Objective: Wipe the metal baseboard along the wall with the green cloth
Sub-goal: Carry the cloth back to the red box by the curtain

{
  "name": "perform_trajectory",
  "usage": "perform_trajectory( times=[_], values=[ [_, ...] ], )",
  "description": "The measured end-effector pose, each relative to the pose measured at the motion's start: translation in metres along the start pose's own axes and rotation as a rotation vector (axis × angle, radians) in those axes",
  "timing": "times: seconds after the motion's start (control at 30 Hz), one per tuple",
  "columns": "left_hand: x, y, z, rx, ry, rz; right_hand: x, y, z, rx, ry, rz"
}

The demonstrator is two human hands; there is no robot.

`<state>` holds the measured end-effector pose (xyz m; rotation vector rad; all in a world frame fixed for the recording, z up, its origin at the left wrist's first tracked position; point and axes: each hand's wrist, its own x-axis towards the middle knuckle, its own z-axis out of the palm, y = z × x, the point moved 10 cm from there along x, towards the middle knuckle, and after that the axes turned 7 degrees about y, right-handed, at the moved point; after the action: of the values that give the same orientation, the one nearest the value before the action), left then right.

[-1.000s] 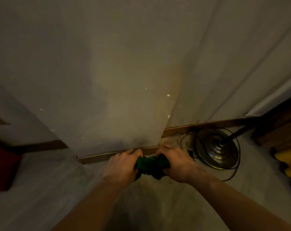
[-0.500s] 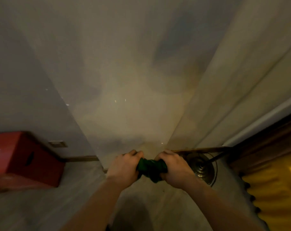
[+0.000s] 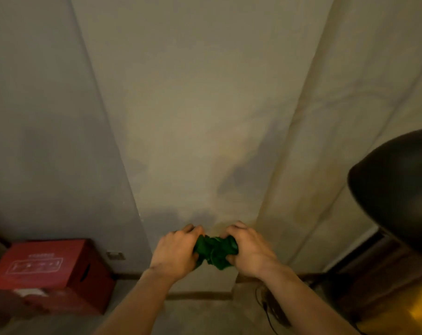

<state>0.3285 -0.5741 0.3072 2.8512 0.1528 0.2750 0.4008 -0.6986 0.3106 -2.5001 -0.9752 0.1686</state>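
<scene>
Gripping the green cloth in both hands, clear of the baseboard

Left hand (image 3: 175,253) is curled closed on the left end of the green cloth (image 3: 214,251); right hand (image 3: 249,250) is curled closed on its right end. Cloth is bunched into a crumpled wad between the two fists, knuckles toward the wall (image 3: 193,117). Both forearms reach up from the lower edge of the view.

Cloth is held in the air in front of the wall, above the metal baseboard (image 3: 200,295) and not touching it. Baseboard shows as a dark strip at the foot of the projecting wall section, directly below the cloth, with further lengths set back to either side of the cloth.

Left of the cloth, a red cardboard box (image 3: 48,274) sits on the floor (image 3: 205,317) against the wall; a small wall outlet plate (image 3: 115,255) lies between box and cloth. Right of the cloth, a dark rounded object (image 3: 398,189) fills the frame edge, identity unclear. Below it, a yellow item (image 3: 412,310), blurred. A dark cable (image 3: 265,308) trails on the floor below the right forearm.
</scene>
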Motion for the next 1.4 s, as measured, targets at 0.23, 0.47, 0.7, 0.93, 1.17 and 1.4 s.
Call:
perform_trajectory(
  times=[0.23,0.47,0.7,0.93,1.17,1.4],
  values=[
    [0.008,0.013,-0.057,0.037,0.037,-0.011,0.008,-0.031,-0.049,0.019,0.066,-0.040],
    [0.019,0.006,-0.094,0.061,0.062,0.011,0.019,-0.055,-0.072,0.002,0.125,-0.054],
    [0.023,-0.016,-0.111,0.067,0.089,0.013,0.033,-0.078,-0.076,-0.008,0.165,-0.067],
    [0.000,-0.061,-0.126,0.057,0.108,-0.058,0.054,-0.125,-0.054,-0.064,0.115,-0.144],
    [-0.057,-0.155,-0.155,0.070,0.152,-0.217,0.081,-0.218,0.006,-0.029,0.030,-0.270],
    [-0.135,-0.254,-0.191,0.121,0.231,-0.377,0.100,-0.329,0.073,0.006,-0.027,-0.426]
  ],
)
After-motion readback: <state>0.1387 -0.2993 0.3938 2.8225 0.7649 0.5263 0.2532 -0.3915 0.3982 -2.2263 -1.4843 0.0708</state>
